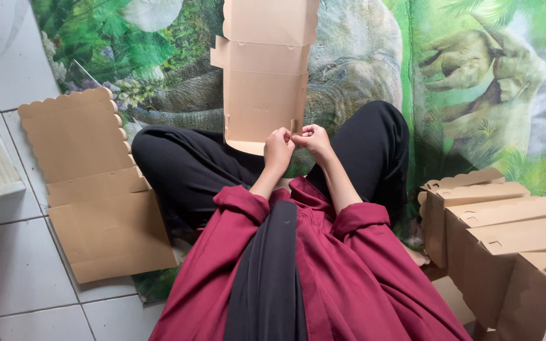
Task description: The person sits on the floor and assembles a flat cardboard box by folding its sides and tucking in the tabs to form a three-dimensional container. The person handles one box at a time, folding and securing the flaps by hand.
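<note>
A person sits cross-legged on a green animal-print mat (462, 76), hands raised together over the lap. The left hand (278, 148) is curled nearly closed, fingertips pinched on the near edge of a flat, unfolded cardboard box blank (263, 76) that stretches away from the knees across the mat. The right hand (314, 137) is likewise closed narrow, thumb and fingers gripping the same near edge just beside the left; the two hands touch or nearly touch, and what exactly lies between the fingertips is too small to tell. To the person's left, a stack of flat box blanks (96, 189) with a scalloped edge lies partly on the white tiled floor (7, 265). To the right, a row of assembled cardboard boxes (507, 246) stands close together.
</note>
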